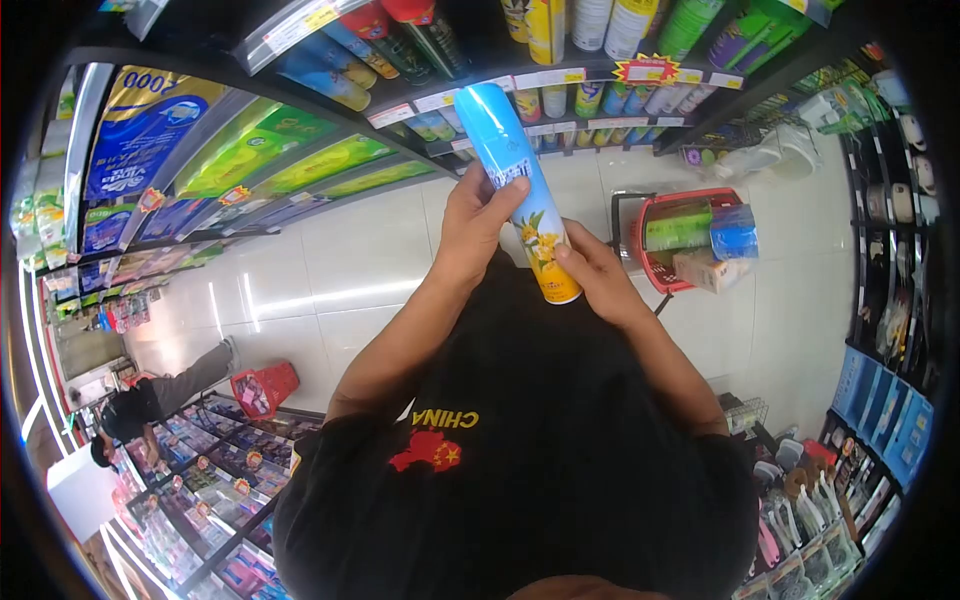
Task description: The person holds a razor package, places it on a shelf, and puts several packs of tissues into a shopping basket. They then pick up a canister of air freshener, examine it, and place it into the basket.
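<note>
A tall spray can (515, 185) with a blue cap, a light blue body and yellow flowers near its base is held in front of my chest, tilted. My left hand (470, 222) is wrapped round its upper part, thumb across the printed label. Lower down, my right hand (597, 268) grips the can near the yellow base, thumb on its front. Both hands touch only this can. Beyond the cap is a shelf edge (555, 78) with price tags and rows of cans.
A red basket (655, 275) with a green pack, a blue pack and a box stands on the tiled floor (370, 270) to the right. Packaged goods (150, 130) fill shelves at left. A person (130, 410) and another red basket (264, 388) are at lower left.
</note>
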Tool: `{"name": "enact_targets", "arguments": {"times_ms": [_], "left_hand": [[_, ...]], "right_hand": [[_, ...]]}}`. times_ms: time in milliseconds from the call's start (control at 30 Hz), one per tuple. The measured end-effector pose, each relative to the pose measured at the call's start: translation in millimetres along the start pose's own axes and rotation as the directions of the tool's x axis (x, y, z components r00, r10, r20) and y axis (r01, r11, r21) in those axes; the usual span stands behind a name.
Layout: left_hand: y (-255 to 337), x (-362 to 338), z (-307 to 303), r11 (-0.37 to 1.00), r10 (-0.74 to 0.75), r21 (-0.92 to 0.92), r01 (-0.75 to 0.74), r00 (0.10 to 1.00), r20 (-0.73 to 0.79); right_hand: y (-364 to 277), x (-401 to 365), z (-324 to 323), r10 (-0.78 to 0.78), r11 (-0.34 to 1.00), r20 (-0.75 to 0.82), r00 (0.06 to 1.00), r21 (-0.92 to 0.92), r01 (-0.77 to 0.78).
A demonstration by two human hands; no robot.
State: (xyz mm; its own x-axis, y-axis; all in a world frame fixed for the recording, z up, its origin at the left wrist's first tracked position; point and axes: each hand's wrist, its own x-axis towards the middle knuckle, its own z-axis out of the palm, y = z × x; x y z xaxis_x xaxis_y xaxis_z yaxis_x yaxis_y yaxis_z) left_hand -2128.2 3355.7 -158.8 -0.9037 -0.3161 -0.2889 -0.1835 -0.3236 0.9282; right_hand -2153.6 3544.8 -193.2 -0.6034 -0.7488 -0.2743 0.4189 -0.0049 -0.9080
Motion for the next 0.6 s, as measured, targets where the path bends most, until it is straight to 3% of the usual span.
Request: {"name": "enact_targets", "arguments": {"times_ms": [100, 267, 400, 500, 600], "left_hand": [[5.7, 5.1, -6.3, 0.999, 0.031, 0.007, -0.031, 0.999, -0.034], [13.8, 14.8, -21.5, 0.999, 0.052, 0.000, -0.053, 0.995, -0.084], [25.4, 20.4, -34.6, 0.989, 0.099, 0.122, -0.084, 0.987, -0.124], [32.1, 28.1, -48.2, 0.969, 0.193, 0.187, -0.163, 0.969, -0.156], [43.9, 38.7, -70.0, 0.949, 0.278, 0.215, -0.230, 0.933, -0.230]], "right_hand": [[6.7, 2.8, 0.2, 0.044, 0.999, 0.003, 0.999, -0.031, -0.044], [17.0, 11.8, 3.2, -0.016, 0.997, 0.012, 1.000, -0.074, 0.016], [23.0, 25.0, 6.4, -0.002, 0.999, 0.002, 1.000, -0.041, 0.002], [45.2, 40.7, -4.0, -0.039, 0.974, -0.154, 0.987, -0.227, 0.003], [93.5, 54.6, -30.5, -0.218, 0.832, -0.425, 0.879, -0.551, -0.060]]}}
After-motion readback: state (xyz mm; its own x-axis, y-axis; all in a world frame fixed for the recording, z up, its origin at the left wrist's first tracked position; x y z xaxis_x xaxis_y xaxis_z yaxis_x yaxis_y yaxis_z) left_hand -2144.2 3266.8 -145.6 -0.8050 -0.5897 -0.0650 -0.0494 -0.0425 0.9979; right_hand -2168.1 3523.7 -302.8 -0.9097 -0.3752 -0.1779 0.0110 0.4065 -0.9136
